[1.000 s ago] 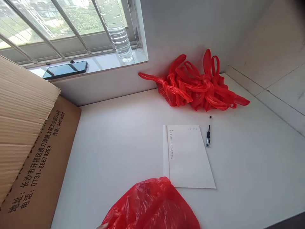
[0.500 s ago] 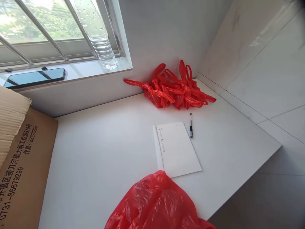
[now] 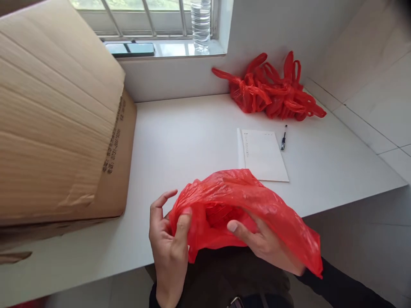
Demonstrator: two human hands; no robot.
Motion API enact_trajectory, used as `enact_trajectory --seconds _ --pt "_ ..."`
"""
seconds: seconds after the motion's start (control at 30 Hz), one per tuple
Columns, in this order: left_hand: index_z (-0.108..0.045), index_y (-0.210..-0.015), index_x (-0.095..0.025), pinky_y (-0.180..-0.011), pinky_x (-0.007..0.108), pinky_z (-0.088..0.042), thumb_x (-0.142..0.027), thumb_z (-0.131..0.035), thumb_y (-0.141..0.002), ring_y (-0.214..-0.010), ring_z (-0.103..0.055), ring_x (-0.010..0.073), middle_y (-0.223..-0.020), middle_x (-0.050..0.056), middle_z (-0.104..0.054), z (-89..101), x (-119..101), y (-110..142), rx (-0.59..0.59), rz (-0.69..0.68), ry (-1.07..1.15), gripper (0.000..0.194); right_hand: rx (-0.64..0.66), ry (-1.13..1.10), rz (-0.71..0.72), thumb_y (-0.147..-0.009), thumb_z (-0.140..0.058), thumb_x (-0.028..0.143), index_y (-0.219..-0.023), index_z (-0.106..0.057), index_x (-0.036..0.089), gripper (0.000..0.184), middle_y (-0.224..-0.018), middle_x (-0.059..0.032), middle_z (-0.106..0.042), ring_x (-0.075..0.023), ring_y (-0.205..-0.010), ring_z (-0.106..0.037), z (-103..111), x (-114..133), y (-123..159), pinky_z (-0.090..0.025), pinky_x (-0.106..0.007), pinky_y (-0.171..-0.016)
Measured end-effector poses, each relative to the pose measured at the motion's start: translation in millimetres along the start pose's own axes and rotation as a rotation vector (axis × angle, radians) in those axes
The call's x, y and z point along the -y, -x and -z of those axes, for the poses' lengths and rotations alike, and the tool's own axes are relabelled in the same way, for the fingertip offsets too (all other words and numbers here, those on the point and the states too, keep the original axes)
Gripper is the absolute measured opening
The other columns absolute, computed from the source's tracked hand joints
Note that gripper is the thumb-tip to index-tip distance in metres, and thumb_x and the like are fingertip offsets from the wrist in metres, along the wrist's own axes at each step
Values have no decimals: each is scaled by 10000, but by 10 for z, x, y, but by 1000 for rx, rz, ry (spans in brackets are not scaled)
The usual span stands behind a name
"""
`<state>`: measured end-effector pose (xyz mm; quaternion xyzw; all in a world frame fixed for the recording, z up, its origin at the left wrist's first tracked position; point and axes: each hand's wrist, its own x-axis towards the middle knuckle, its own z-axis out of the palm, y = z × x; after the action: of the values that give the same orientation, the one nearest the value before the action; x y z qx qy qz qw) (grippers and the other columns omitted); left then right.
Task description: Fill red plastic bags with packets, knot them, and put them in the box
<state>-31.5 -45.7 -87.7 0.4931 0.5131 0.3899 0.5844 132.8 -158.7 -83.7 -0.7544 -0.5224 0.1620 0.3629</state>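
Note:
A thin red plastic bag is held over the front edge of the white table. My left hand pinches the bag's left side, thumb on top of the film. My right hand grips the bag from below, its thumb pressed against the film and its fingers partly covered by plastic. Behind the bag lies a white sheet of paper with a column of writing, and a black pen rests just to its right.
A large open cardboard box fills the left side. A heap of knotted red bags lies against the back wall. On the window sill stand a phone and a water bottle. Tiled floor is at the right.
The view has pulled back and tilted down, so both my hands now show gripping the red bag. The bag is raised and spread wider than before.

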Motion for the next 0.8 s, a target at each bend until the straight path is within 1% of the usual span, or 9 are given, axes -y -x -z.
enact_trajectory --seconds 0.07,0.1,0.17,0.3,0.4,0.47,0.57,0.67,0.8 --pt "-574 -1312 -270 -448 184 -482 -451 -782 -834 -448 -546 107 -653 -56 -634 40 -108 48 21 -6 30 552 92 -85 -66 -1003 -556 570 -1324 -666 359 400 -1370 -25 -672 -305 -1321 -593 35 53 49 -471 -473 -1161" --pt "-576 -1303 -264 -443 178 -476 -438 -779 -835 -433 -525 101 -614 -68 -607 50 -153 71 16 -24 29 539 111 -139 -106 -1025 -505 573 -1329 -667 378 396 -1354 -5 -686 -291 -1334 -588 58 79 54 -457 -455 -1176" --pt "-585 -1283 -251 -457 173 -487 -415 -776 -831 -450 -544 105 -598 -72 -593 54 -225 113 -1 -61 28 518 97 -240 -165 -1061 -430 565 -1330 -671 385 403 -1338 16 -700 -247 -1339 -590 96 123 47 -455 -413 -1180" --pt "-593 -1278 -259 -572 206 -568 -408 -798 -810 -661 -700 165 -799 -7 -697 31 -275 173 -2 -80 53 533 85 -419 -233 -1065 -410 596 -1337 -663 345 448 -1361 7 -689 -190 -1351 -583 90 156 55 -479 -313 -1149" --pt "-589 -1281 -275 -603 227 -588 -431 -812 -805 -759 -732 200 -901 21 -720 26 -237 206 9 -53 59 548 122 -497 -274 -1054 -465 583 -1330 -649 323 422 -1364 -1 -679 -163 -1327 -594 54 158 107 -488 -265 -1111" --pt "-597 -1272 -278 -577 224 -582 -460 -817 -797 -750 -730 204 -922 28 -724 27 -196 220 -4 -37 62 555 149 -501 -249 -1050 -514 530 -1282 -663 326 343 -1315 7 -690 -147 -1256 -625 40 182 145 -497 -246 -1067" --pt "-611 -1260 -274 -557 211 -573 -479 -824 -782 -744 -728 202 -947 36 -734 17 -155 226 -21 -9 89 562 202 -509 -161 -1045 -557 441 -1187 -694 319 233 -1170 20 -709 -131 -1107 -657 37 268 181 -503 -240 -989" --pt "-606 -1277 -262 -571 209 -576 -469 -814 -787 -740 -729 195 -946 36 -746 -9 -164 225 -21 4 106 571 253 -563 -118 -1031 -580 385 -1120 -714 295 184 -1044 25 -702 -118 -990 -658 24 363 191 -507 -235 -901" --pt "-607 -1303 -250 -588 230 -590 -474 -814 -783 -743 -741 213 -896 35 -753 -37 -216 239 -32 12 78 603 228 -589 -84 -1019 -594 348 -1102 -722 278 168 -1005 28 -702 -105 -940 -656 -28 389 170 -500 -225 -855"
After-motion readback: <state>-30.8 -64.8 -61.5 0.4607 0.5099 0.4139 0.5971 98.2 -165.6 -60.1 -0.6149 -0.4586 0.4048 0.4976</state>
